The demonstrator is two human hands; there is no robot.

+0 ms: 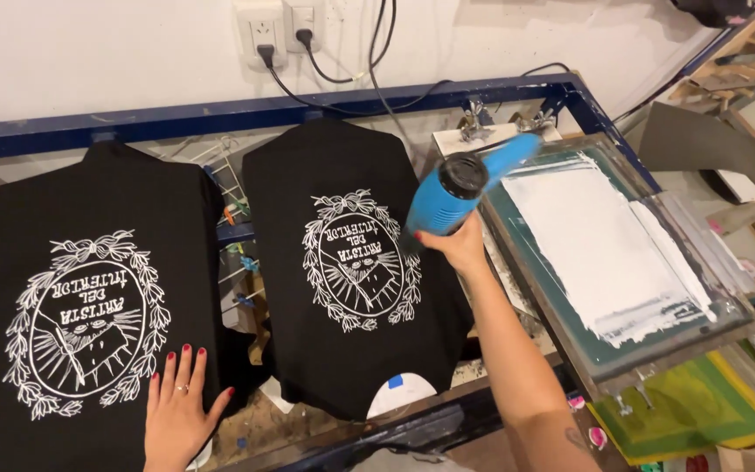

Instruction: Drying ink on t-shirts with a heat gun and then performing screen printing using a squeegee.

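1. A blue heat gun [460, 188] is gripped by the right hand [460, 247], fingers closed around its handle from below, above the right edge of the middle black shirt [351, 350].
2. The gun's long axis is seen running diagonally, from lower left to upper right; its dark round end [463, 175] is turned up toward the camera. Which end is the nozzle cannot be told for certain.
3. A white printed emblem [360, 260] is carried on that shirt, just left of the gun.
4. The left hand [178, 406] is laid open and flat, fingers spread, on the lower edge of a second black shirt [89, 218] at the left, beside its own white emblem [87, 323].
5. Both shirts are stretched over platens; a gap with cluttered small items is left between them.
6. To the right of the gun, a tilted printing screen [622, 253] smeared with white ink is found, its near edge close to the right forearm.
7. A blue metal frame [220, 114] is run behind the shirts, with wall sockets [281, 26] and black cables above.
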